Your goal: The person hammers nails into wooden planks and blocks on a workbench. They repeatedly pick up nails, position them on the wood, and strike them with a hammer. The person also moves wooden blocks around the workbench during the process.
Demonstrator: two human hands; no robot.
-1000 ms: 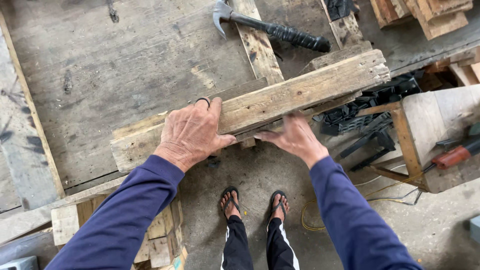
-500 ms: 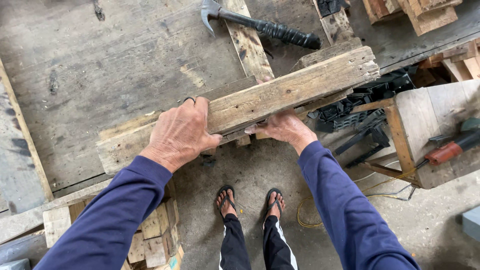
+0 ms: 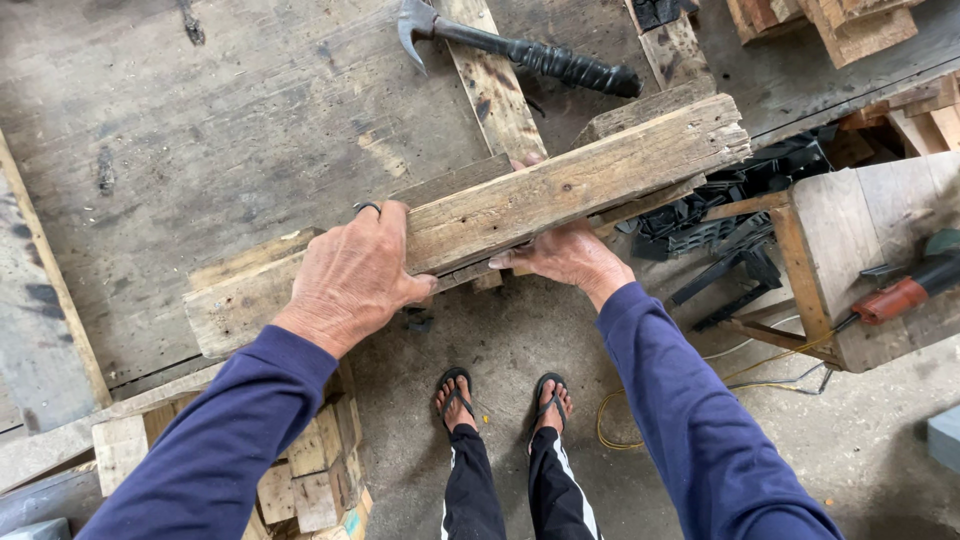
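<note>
Head view, looking straight down. Left hand (image 3: 350, 280) clamped over near edge of long wooden beam (image 3: 560, 185), fingers curled over top face, dark ring on one finger, thumb on front side. Right hand (image 3: 565, 255) gripping same beam from below/front w/ palm under it, one fingertip showing past far edge. Beam: weathered, pale, lying diagonal across front edge of grey wooden desk (image 3: 200, 130), right end higher in frame & overhanging, left end on desk near corner. Second plank (image 3: 495, 85) under/behind beam, running away from viewer. Claw hammer (image 3: 520, 50) w/ black wrapped handle on desk beyond beam, head to left, well apart from both hands. Dark blue sleeves on both arms. Feet in black flip-flops (image 3: 500, 395) on concrete floor (image 3: 880, 440) directly below beam. Stack of short wood offcuts (image 3: 310, 480) lower left beside desk. Wooden stool/bench (image 3: 870, 215) on right w/ red-handled tool (image 3: 900, 295) on top. Black plastic/metal bits (image 3: 720, 215) piled betw. desk & stool. Yellow cord (image 3: 615, 425) on floor near right foot.
</note>
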